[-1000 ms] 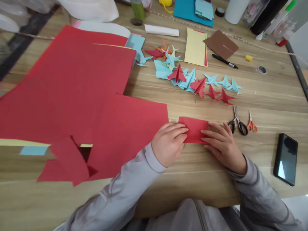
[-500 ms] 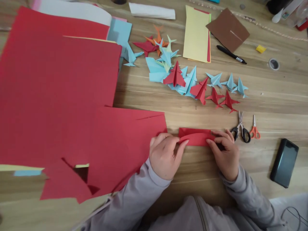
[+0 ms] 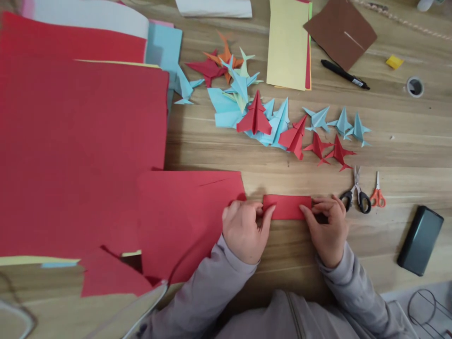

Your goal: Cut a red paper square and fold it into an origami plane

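Note:
A small folded strip of red paper (image 3: 286,207) lies level on the wooden table, its flap down against the rest. My left hand (image 3: 246,230) pinches its left end between thumb and fingers. At the right end, my right hand (image 3: 327,230) grips the strip the same way, thumb on top. Just left of my left hand is a large red sheet (image 3: 190,212). Black-handled scissors (image 3: 356,193) lie close beyond my right hand, with small orange scissors (image 3: 378,193) beside them.
Folded paper planes in red (image 3: 257,115), light blue (image 3: 319,117) and orange (image 3: 226,54) spread across the middle. Large red sheets (image 3: 81,155) cover the left. Behind are yellow paper (image 3: 287,44), a brown sheet (image 3: 341,33) and a pen (image 3: 344,74). A black phone-like device (image 3: 420,240) lies right.
The raised, curved flap of the red strip has come down flat onto its back part. Both hands still hold its ends. The view has shifted slightly.

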Demonstrator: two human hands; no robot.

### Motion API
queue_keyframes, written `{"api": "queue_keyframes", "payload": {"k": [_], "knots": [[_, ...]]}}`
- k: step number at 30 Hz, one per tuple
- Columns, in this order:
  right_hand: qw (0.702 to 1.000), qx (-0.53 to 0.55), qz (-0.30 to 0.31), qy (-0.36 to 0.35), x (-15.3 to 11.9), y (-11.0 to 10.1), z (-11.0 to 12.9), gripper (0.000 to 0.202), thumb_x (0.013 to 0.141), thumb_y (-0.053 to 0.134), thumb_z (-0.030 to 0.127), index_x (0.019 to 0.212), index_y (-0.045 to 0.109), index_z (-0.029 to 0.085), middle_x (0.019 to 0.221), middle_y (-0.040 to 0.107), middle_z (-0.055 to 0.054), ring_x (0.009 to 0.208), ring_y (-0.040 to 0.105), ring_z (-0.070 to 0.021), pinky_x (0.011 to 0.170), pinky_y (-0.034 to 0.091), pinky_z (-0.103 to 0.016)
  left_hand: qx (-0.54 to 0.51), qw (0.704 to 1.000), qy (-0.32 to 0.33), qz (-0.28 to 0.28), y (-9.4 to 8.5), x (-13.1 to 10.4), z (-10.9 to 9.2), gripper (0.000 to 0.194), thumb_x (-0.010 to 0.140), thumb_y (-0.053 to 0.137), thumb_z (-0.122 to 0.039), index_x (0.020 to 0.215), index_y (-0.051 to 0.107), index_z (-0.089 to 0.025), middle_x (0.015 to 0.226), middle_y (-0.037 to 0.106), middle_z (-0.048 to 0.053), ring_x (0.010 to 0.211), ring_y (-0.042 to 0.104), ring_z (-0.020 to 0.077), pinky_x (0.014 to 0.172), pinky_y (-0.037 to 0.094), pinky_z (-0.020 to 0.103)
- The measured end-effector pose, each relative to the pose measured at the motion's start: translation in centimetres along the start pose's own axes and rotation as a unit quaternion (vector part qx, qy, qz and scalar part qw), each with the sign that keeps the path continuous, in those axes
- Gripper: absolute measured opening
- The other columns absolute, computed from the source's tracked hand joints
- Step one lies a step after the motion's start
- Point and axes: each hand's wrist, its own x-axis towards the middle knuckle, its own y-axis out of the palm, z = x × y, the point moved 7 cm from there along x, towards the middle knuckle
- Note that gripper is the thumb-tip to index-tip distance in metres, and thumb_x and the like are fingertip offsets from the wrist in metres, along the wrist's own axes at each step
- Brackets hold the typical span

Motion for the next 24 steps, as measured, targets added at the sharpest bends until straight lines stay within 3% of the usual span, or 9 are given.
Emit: {"api": "queue_keyframes", "payload": {"k": [2,5,6,10,14,24], "knots": [[1.0,0.0,0.008,0.0,0.1,0.1,0.0,0.026,0.071,0.076,0.03,0.071,0.051,0.022,0.067,0.062,0.004,0.078,0.068,-0.0187,0.098,0.043,-0.049,0.017,0.999,0.037,-0.024,-0.9,-0.6,-1.1,0.02,0.078,0.068,-0.025,0.091,0.059,-0.012,0.084,0.068,0.011,0.079,0.061,0.0213,0.07,0.044,0.034],[1.0,0.001,0.014,0.0,0.3,0.1,0.0,0.026,0.071,0.076,0.03,0.072,0.051,0.022,0.066,0.062,0.004,0.077,0.068,-0.0188,0.098,0.043,-0.049,-0.032,0.974,0.22,0.044,-0.5,-2.9,-5.1,0.025,0.085,0.056,-0.018,0.107,0.063,-0.011,0.105,0.07,0.012,0.109,0.06,0.025,0.094,0.043,0.038],[1.0,0.001,0.012,0.0,0.3,0.1,0.0,0.025,0.071,0.075,0.03,0.072,0.052,0.022,0.066,0.062,0.004,0.077,0.068,-0.0188,0.098,0.043,-0.05,-0.037,0.967,0.24,0.069,-0.2,-3.7,-5.8,0.028,0.086,0.054,-0.021,0.111,0.063,-0.01,0.112,0.068,0.011,0.115,0.057,0.0254,0.099,0.04,0.039],[1.0,0.002,0.008,-0.002,0.3,0.0,0.1,0.025,0.071,0.076,0.029,0.073,0.052,0.021,0.066,0.063,0.004,0.076,0.067,-0.0189,0.098,0.043,-0.05,0.016,0.97,0.185,0.157,2.0,-5.2,-5.8,0.048,0.088,0.051,-0.04,0.124,0.057,-0.008,0.13,0.059,0.015,0.128,0.047,0.0297,0.11,0.028,0.044],[1.0,0.006,0.007,-0.002,0.3,0.0,0.0,0.024,0.071,0.075,0.029,0.072,0.052,0.022,0.067,0.063,0.003,0.076,0.067,-0.0191,0.097,0.043,-0.05,0.038,0.964,0.163,0.207,3.1,-5.4,-5.0,0.063,0.086,0.05,-0.05,0.133,0.048,-0.009,0.139,0.05,0.017,0.134,0.039,0.0348,0.11,0.027,0.047],[1.0,0.007,-0.001,-0.005,0.4,-0.1,0.0,0.024,0.071,0.075,0.027,0.072,0.052,0.022,0.069,0.063,0.002,0.075,0.067,-0.0189,0.096,0.044,-0.049,0.028,0.962,0.149,0.227,3.4,-5.6,-4.8,0.068,0.083,0.051,-0.051,0.136,0.045,-0.009,0.147,0.039,0.018,0.138,0.027,0.043,0.107,0.031,0.054]]}}
